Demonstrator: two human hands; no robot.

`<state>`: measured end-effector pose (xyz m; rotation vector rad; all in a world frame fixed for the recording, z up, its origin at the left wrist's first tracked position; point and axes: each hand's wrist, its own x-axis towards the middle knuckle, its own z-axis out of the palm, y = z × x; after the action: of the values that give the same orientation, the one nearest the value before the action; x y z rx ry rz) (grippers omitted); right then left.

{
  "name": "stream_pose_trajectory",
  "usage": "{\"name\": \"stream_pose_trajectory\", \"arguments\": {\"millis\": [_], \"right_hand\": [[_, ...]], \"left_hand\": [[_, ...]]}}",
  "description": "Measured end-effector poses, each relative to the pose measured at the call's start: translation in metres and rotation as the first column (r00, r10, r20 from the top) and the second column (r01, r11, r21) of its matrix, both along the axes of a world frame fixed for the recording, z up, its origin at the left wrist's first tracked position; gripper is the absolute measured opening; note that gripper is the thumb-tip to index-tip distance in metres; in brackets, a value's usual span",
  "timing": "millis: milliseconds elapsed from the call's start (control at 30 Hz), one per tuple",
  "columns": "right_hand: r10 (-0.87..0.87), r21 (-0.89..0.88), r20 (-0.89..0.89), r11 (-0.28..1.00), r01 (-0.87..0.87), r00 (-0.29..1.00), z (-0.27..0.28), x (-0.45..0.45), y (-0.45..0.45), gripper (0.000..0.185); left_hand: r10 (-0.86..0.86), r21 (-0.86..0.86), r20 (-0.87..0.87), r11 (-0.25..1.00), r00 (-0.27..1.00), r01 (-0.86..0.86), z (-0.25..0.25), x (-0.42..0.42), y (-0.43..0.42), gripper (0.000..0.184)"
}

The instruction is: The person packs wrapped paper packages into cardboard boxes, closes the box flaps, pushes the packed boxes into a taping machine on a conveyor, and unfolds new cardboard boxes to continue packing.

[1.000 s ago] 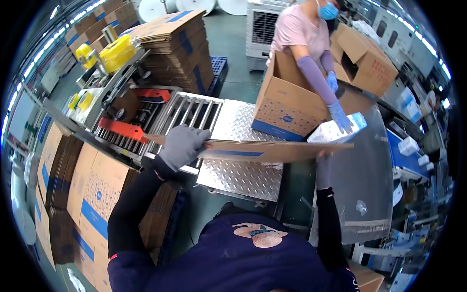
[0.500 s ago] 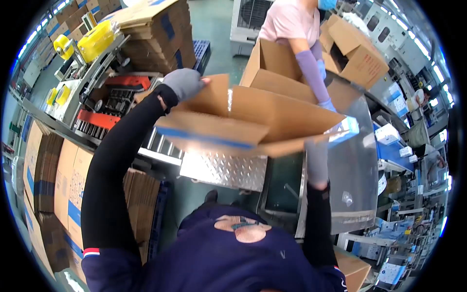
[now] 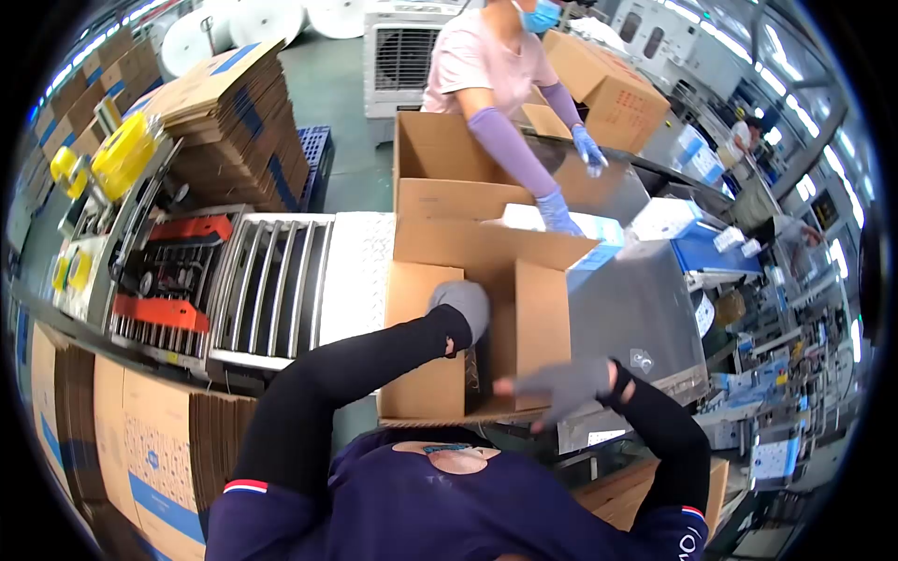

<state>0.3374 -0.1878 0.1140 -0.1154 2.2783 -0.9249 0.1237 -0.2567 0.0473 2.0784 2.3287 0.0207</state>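
Down inside the open carton (image 3: 543, 337), the left hand (image 3: 460, 309) is tucked past the inner edge of the left panel (image 3: 423, 346), back of the glove up. Its fingers are hidden, so whether anything's being pinched or pressed can't be told, tbh. Over the carton's near right corner, the right hand (image 3: 566, 383) is held with fingers stretched out, kinda blurry; nothing looks gripped by it, and whether the edge is being brushed can't be made out.

The carton itself is placed right in front of the dark shirt (image 3: 402, 481), with the roller conveyor (image 3: 271, 280) to its left and the counter (image 3: 636, 318) to its right. Just beyond its far panel (image 3: 496, 245), a white-and-blue pack (image 3: 599, 241) is touched by a co-worker's gloved hand (image 3: 557, 213).

What could go sideways? If the left panel got shoved too hard, the carton could be skewed, since no firm hold is seen on the right. The pack could be bumped too, because the far panel is stuck out toward it. Bare fingertips (image 3: 506, 385) could also be nicked by a cardboard edge.
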Motion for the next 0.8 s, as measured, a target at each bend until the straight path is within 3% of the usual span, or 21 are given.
{"name": "stream_pose_trajectory", "arguments": {"millis": [33, 67, 100, 167, 200, 233, 267, 333, 367, 400, 433, 467, 500, 533, 567, 600, 667, 700, 733, 767, 800], "right_hand": [[-0.13, -0.11, -0.196, 0.988, 0.11, 0.972, -0.013, -0.004, 0.022, 0.088], [-0.105, 0.27, -0.402, 0.936, 0.227, 0.91, -0.042, -0.01, 0.047, 0.083], [0.09, 0.486, -0.54, 0.845, 0.223, 0.837, -0.074, -0.017, 0.066, 0.079], [0.107, 0.481, -0.794, 0.711, 0.513, 0.598, -0.103, -0.017, 0.039, 0.065], [0.001, 0.357, -0.887, 0.635, 0.685, 0.462, -0.114, -0.008, 0.037, 0.061], [-0.079, 0.21, -0.952, 0.537, 0.817, 0.297, -0.123, 0.001, 0.034, 0.058], [-0.116, 0.367, -0.901, 0.311, 0.877, 0.419, -0.151, 0.021, 0.042, 0.058], [-0.308, 0.62, -0.771, -0.162, 0.767, 0.558, -0.21, 0.058, 0.063, 0.057], [-0.472, 0.474, -0.758, 0.077, 0.877, 0.451, -0.204, 0.059, 0.053, 0.055], [-0.633, 0.243, -0.685, 0.268, 0.932, 0.36, -0.181, 0.059, 0.031, 0.053], [-0.768, -0.041, -0.566, 0.389, 0.92, 0.299, -0.17, 0.055, 0.018, 0.051], [-0.96, -0.459, -0.26, 0.22, 0.861, 0.107, -0.175, 0.044, 0.012, 0.05], [-0.99, -0.742, 0.136, -0.086, 0.665, 0.024, -0.18, 0.031, 0.002, 0.048], [-0.856, -0.805, 0.512, -0.447, 0.39, 0.077, -0.186, 0.017, -0.013, 0.048], [-0.856, -0.76, 0.514, -0.484, 0.433, -0.054, -0.191, -0.005, -0.027, 0.05], [-0.859, -0.696, 0.485, -0.493, 0.522, -0.165, -0.29, -0.018, -0.028, 0.058], [-0.905, -0.508, 0.408, -0.334, 0.794, -0.12, -0.411, -0.043, -0.036, 0.101], [-0.808, -0.495, 0.571, -0.482, 0.723, -0.148, -0.41, -0.054, -0.049, 0.107], [-0.854, -0.514, 0.51, -0.4, 0.759, -0.105, -0.401, -0.053, -0.05, 0.102], [-0.89, -0.524, 0.452, -0.32, 0.79, -0.061, -0.39, -0.052, -0.053, 0.098], [-0.917, -0.529, 0.398, -0.246, 0.812, -0.019, -0.373, -0.054, -0.058, 0.093]], "left_hand": [[-0.042, 0.07, 0.034, 0.997, 0.999, 0.039, 0.019, 0.006, 0.006, 0.026], [-0.164, 0.274, 0.052, 0.951, 0.985, 0.144, 0.055, 0.013, 0.009, 0.029], [-0.286, 0.463, 0.06, 0.857, 0.956, 0.227, 0.085, 0.016, 0.018, 0.031], [-0.254, 0.914, -0.091, 0.364, 0.963, 0.182, 0.101, -0.019, 0.056, 0.037], [-0.193, 0.615, 0.08, 0.781, 0.978, 0.104, 0.092, -0.034, 0.059, 0.045], [-0.05, 0.148, 0.194, 0.989, 0.98, 0.021, 0.086, -0.051, 0.062, 0.054], [-0.136, 0.152, 0.32, 0.984, 0.938, 0.091, 0.091, -0.045, 0.035, 0.064], [-0.374, 0.118, 0.274, 0.927, 0.886, 0.355, 0.075, -0.031, -0.016, 0.063], [-0.457, 0.272, 0.282, 0.881, 0.844, 0.386, 0.018, -0.031, -0.036, 0.064], [-0.568, 0.309, 0.007, 0.784, 0.823, 0.538, -0.045, -0.051, -0.047, 0.066], [-0.5, 0.298, 0.066, 0.836, 0.864, 0.461, -0.014, -0.052, -0.065, 0.063], [-0.457, 0.263, 0.105, 0.869, 0.883, 0.419, -0.009, -0.065, -0.074, 0.062], [-0.459, 0.301, 0.249, 0.874, 0.853, 0.382, -0.027, -0.094, -0.079, 0.061], [-0.441, 0.299, 0.326, 0.887, 0.836, 0.351, -0.025, -0.121, -0.093, 0.052], [-0.457, 0.334, 0.349, 0.877, 0.818, 0.347, -0.021, -0.148, -0.108, 0.05], [-0.46, 0.399, 0.342, 0.861, 0.82, 0.316, -0.023, -0.172, -0.126, 0.047], [-0.221, 0.473, 0.36, 0.881, 0.907, 0.027, -0.035, -0.212, -0.173, 0.047], [-0.076, 0.411, 0.51, 0.896, 0.857, -0.165, -0.053, -0.239, -0.203, 0.052], [0.067, 0.198, 0.808, 0.905, 0.585, -0.377, -0.087, -0.275, -0.238, 0.056], [0.116, -0.032, 0.984, 0.865, 0.138, -0.501, -0.125, -0.306, -0.272, 0.061], [0.093, -0.208, 0.965, 0.839, -0.243, -0.503, -0.17, -0.334, -0.305, 0.067]]}}
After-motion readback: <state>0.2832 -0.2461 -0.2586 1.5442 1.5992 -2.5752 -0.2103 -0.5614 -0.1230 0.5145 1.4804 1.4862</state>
